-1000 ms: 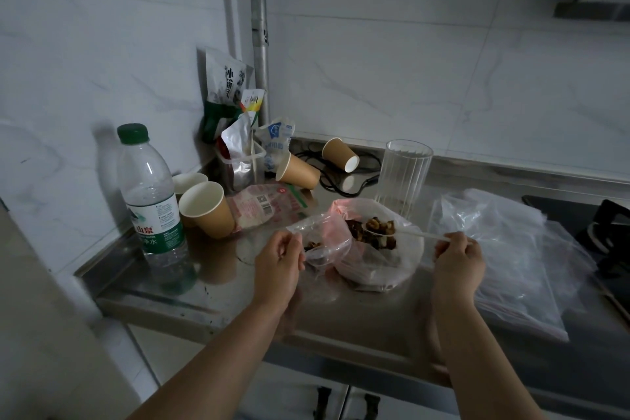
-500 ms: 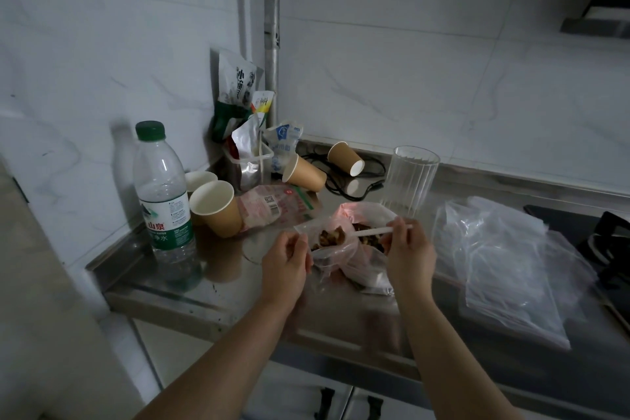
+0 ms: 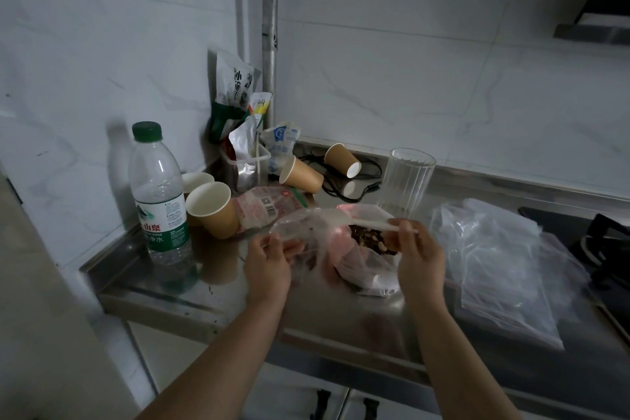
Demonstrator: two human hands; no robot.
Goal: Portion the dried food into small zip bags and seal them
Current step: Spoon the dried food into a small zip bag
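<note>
Pinching the rim of a small zip bag point(image 3: 300, 232) between thumb and fingers, our left hand point(image 3: 269, 266) is holding it up just above the steel counter point(image 3: 238, 297), near the middle of its front edge. Our right hand point(image 3: 417, 257) is gripping the handle of a white plastic spoon point(image 3: 366, 222) with curled fingers, and we are pointing its bowl left, toward the small bag's mouth; whether the bowl is inside the bag we cannot tell, since the plastic is blurred there. Just beside the small bag, under our right hand, a larger bag of dried food point(image 3: 368, 239) is lying open on the counter, showing dark brown pieces. Toward the counter's right edge a stack of empty zip bags point(image 3: 494, 259) is lying flat. Behind the food bag a ribbed clear glass point(image 3: 407, 181) is standing upright. Near the left edge a water bottle point(image 3: 158, 194) with a green cap is standing, with two upright paper cups point(image 3: 211, 208) beside it. In the back corner we are seeing snack packets point(image 3: 238, 106) leaning against the wall and two more cups point(image 3: 341, 160) lying tipped over.
</note>
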